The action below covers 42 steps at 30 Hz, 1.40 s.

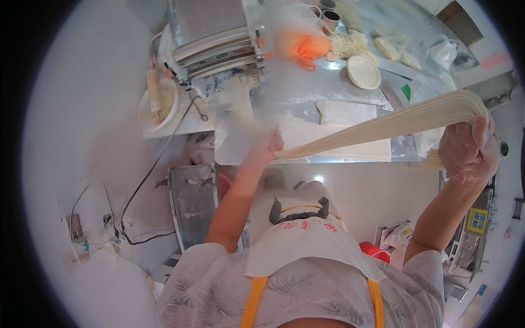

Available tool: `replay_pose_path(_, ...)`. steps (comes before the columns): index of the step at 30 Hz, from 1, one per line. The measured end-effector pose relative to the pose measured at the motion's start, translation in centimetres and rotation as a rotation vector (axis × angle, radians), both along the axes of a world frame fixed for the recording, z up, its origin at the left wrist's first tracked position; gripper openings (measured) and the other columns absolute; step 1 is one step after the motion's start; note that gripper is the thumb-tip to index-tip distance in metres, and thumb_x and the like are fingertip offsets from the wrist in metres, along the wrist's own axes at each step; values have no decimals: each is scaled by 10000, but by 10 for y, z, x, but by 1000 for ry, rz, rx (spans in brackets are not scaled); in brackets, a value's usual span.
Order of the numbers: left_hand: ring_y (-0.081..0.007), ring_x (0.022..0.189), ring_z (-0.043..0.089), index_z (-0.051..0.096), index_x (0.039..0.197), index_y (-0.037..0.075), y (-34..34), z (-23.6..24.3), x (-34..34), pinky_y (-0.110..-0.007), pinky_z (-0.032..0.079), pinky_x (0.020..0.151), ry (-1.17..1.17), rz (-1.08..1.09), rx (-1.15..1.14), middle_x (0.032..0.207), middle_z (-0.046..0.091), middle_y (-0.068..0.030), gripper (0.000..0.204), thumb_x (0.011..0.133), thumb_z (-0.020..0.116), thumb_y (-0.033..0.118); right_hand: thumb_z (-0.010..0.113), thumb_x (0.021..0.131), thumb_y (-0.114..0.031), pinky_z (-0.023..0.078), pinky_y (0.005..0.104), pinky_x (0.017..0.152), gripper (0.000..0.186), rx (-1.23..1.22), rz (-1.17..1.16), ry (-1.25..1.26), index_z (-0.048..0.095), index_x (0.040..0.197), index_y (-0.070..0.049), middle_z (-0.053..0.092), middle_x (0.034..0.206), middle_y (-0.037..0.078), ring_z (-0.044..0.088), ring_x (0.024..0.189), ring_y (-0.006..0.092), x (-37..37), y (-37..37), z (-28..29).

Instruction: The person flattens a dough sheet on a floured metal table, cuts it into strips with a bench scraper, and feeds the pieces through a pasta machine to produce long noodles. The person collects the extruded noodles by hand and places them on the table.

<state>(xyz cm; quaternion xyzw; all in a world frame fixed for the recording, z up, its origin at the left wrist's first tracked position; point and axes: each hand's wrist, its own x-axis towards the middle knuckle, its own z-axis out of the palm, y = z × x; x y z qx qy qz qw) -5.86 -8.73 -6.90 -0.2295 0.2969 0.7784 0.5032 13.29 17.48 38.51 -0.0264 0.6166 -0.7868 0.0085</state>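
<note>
A long bundle of fresh noodles stretches across the view between my two hands. My right hand, raised at the right, is closed round it; the strands loop over its top and some hang behind the wrist. Over the table's near edge my left hand is closed on the lower left end of the bundle. Beyond this hand, more noodle strands come down from under a noodle machine. Below the bundle, a flat pale sheet lies on the metal table.
A white bowl with a rolling-pin-like tool stands left of the machine. At the back are an orange bag, a pale round dish, dough pieces and metal cups. Cables run down the left wall. A floured metal frame stands by my left arm.
</note>
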Motion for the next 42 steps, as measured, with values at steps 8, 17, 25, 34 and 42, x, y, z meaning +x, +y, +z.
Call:
replay_pose_path(8, -107, 483, 349, 445, 763, 120, 185, -58, -112, -262, 307, 463, 438, 67, 89, 567, 343, 50, 394, 1106, 498, 307, 532, 1093, -368, 333, 216, 298, 486, 31, -205, -135, 461, 703, -86, 345, 490, -61, 277, 335, 18, 18, 139, -14)
replay_pose_path(17, -121, 457, 318, 430, 784, 122, 344, -30, -150, -277, 360, 511, 158, 410, -41, 546, 330, 57, 395, 1122, 453, 325, 674, 1001, -316, 326, 248, 363, 364, 208, -251, -553, 510, 741, -121, 353, 525, -83, 307, 391, 27, 14, 325, -101)
replay_pose_path(25, -132, 593, 389, 451, 865, 133, 367, -97, -109, -319, 449, 639, 21, 506, -260, 678, 384, 27, 251, 1087, 530, 217, 708, 992, -359, 314, 249, 433, 332, 235, -242, -873, 550, 801, -138, 391, 583, -92, 346, 474, 37, 5, 432, -237)
replay_pose_path(34, -268, 852, 586, 508, 1088, 20, 357, -91, -141, -427, 535, 786, 208, 230, -259, 993, 567, -148, 107, 1041, 567, 95, 710, 968, -326, 296, 257, 449, 328, 268, -96, -945, 544, 802, -98, 421, 644, -59, 367, 524, 69, -3, 468, -335)
replay_pose_path(42, -265, 991, 636, 594, 1184, 6, 358, -43, -114, -426, 546, 867, 432, 108, -694, 1053, 627, -130, 233, 995, 645, 132, 675, 968, -386, 571, 500, 732, 414, 1124, -47, -794, 649, 1014, 25, 700, 935, 203, 706, 839, 386, -5, 429, -490)
